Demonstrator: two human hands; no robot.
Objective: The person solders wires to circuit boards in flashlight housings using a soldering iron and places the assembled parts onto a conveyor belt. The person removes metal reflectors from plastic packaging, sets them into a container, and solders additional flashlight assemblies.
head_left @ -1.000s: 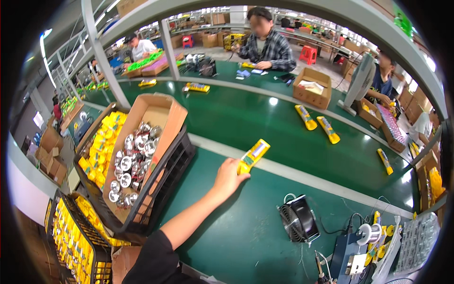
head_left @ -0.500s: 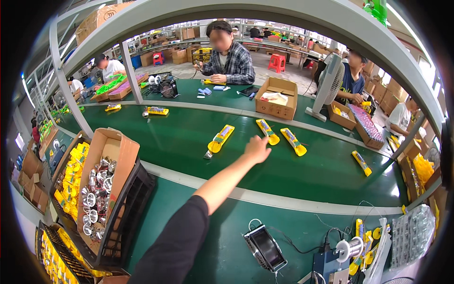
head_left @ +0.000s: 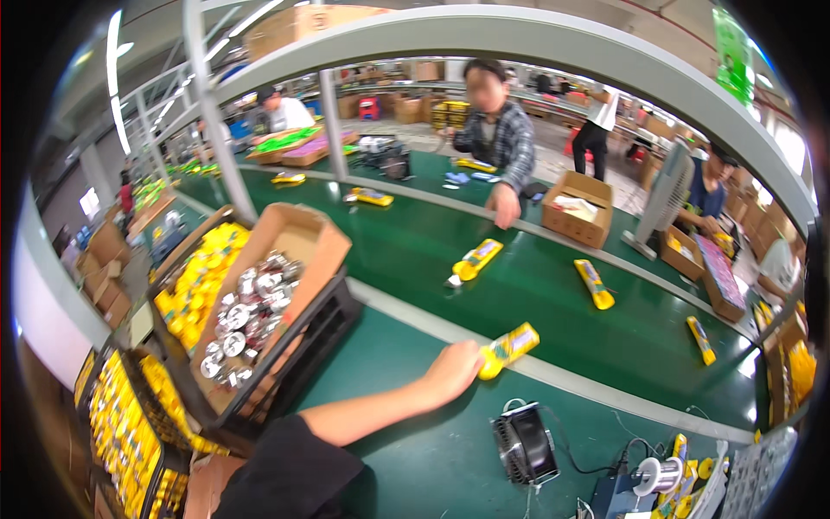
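My left hand [head_left: 456, 372] is closed on the near end of a yellow flashlight shell [head_left: 516, 343], held over the belt's near metal rail. A lilac part shows inside the shell. On the green belt [head_left: 415, 233] lie another shell [head_left: 478, 259] with a silvery reflector at its end, one more shell [head_left: 594, 284] to its right, and others farther along. A co-worker's hand [head_left: 503, 206] reaches down over the belt's far rail, close to the shell with the reflector. My right hand does not show.
At left, a cardboard box of silvery reflectors [head_left: 238, 320] sits in a black crate beside yellow shells [head_left: 203, 277]. A small black fan [head_left: 526, 443] stands on the near bench, with a wire spool [head_left: 659, 476] to its right. A metal frame [head_left: 519, 26] arches overhead.
My left hand has drawn back from the belt toward me with a flashlight shell in it. The co-worker's hand now reaches toward the belt. The view has swung to the left.
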